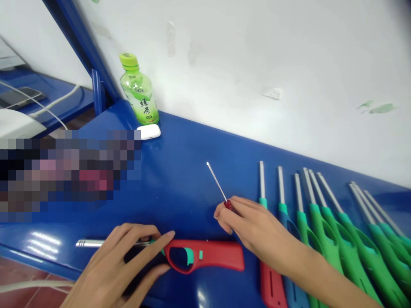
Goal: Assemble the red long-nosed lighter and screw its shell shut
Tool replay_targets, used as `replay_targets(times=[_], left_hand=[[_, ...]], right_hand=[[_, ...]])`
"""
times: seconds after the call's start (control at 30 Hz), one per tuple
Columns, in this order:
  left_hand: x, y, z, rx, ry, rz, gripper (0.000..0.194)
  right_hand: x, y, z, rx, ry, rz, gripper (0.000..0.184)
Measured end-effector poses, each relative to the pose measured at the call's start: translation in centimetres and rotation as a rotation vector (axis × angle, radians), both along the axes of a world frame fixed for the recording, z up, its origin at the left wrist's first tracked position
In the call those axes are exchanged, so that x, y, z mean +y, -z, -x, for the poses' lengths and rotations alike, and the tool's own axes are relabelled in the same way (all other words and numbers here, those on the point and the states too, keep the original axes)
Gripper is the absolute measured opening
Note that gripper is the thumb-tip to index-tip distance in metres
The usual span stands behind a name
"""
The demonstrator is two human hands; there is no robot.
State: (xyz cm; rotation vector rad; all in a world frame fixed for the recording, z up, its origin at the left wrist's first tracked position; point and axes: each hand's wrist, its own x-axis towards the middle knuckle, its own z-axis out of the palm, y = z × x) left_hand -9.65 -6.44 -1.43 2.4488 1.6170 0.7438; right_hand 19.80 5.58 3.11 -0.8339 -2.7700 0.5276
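Observation:
A red gas lighter with a teal trigger and long metal tube lies across the front of the blue table. My left hand is closed around it near the teal collar, where the tube meets the body. In my right hand is a small screwdriver, its red handle mostly hidden in the fingers and its thin metal shaft angled up to the left. That hand hovers above the lighter's right end. Beside my right forearm lie another red lighter and a blue lighter, both partly covered by the arm.
Several green lighters lie in a row at the right, tubes toward the white wall. A green tea bottle and a white case stand at the back left. A pixelated patch hides the left side. A phone rests farther left.

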Motion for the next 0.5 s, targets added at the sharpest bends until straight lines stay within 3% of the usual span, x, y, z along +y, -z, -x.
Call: replay_targets(times=[0.17, 0.37, 0.5], left_hand=[[-0.2, 0.5, 0.3, -0.015, 0.021, -0.014, 0.028], [-0.3, 0.8, 0.8, -0.017, 0.018, 0.035, 0.037], [0.2, 0.6, 0.5, -0.011, 0.026, 0.025, 0.033]], right_hand=[[0.4, -0.4, -0.7, 0.035, 0.057, 0.097, 0.028], [0.9, -0.9, -1.3, 0.078, 0.119, 0.322, 0.026], [0.8, -0.2, -1.0, 0.051, 0.085, 0.317, 0.028]])
